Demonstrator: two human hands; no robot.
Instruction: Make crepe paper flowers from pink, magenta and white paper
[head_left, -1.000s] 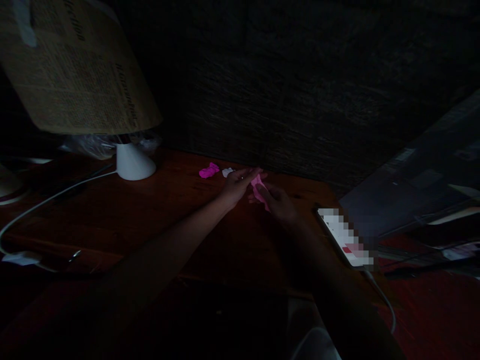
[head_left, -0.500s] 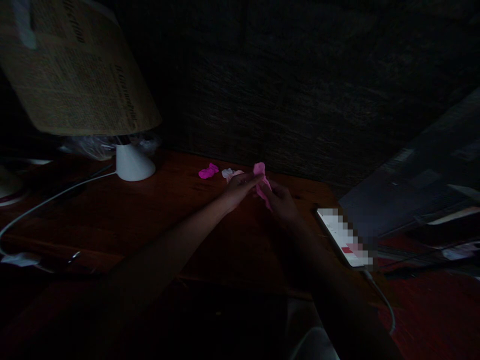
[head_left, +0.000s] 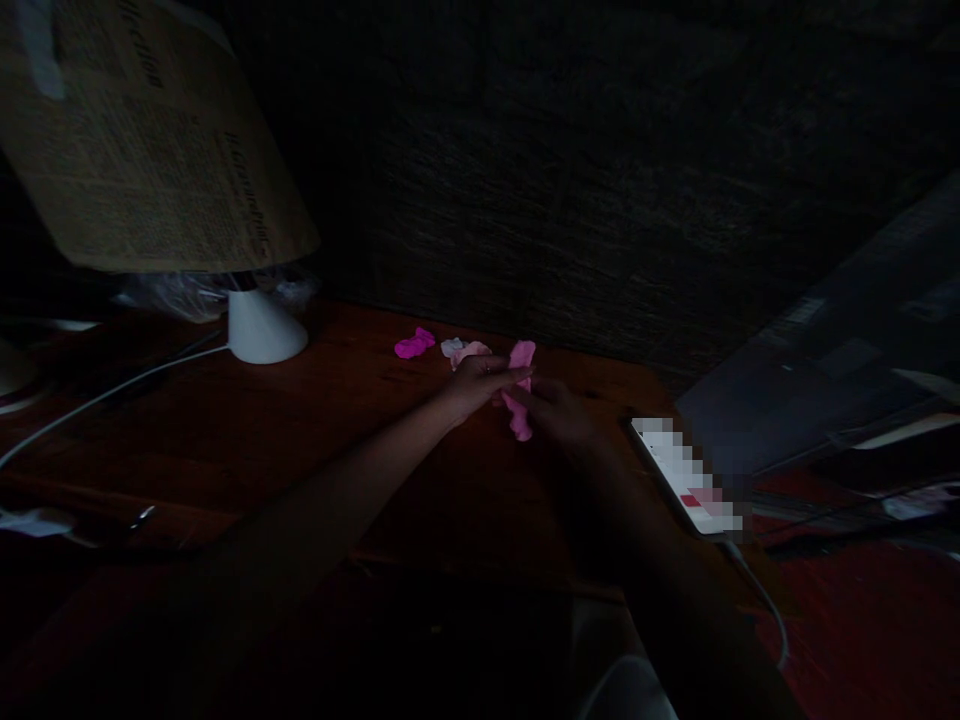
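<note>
Over the far part of the wooden table, both hands hold a long, soft pink strip with wavy edges (head_left: 522, 355), which looks like cloth or crepe paper. My left hand (head_left: 476, 385) pinches its middle from the left, thumb stretched across it. From the right, my right hand (head_left: 559, 408) grips it just below, fingers partly hidden in shadow. The strip's upper end stands above the hands and its lower end hangs below. Just behind my left hand lie a pale pink crumpled piece (head_left: 471, 353) and a small white one (head_left: 452, 347). Further left is a crumpled magenta piece (head_left: 415, 343).
A lamp with a newspaper-print shade (head_left: 172, 150) and white base (head_left: 264, 328) stands on the table (head_left: 337, 400) at left, its white cable (head_left: 135, 378) trailing forward. A lit phone (head_left: 679, 475) with a charging cable (head_left: 761, 590) lies at right. A dark wall rises behind.
The pink strip has turned more upright and moved slightly down, with more of its lower end showing. My right hand has shifted its grip a little left on it.
</note>
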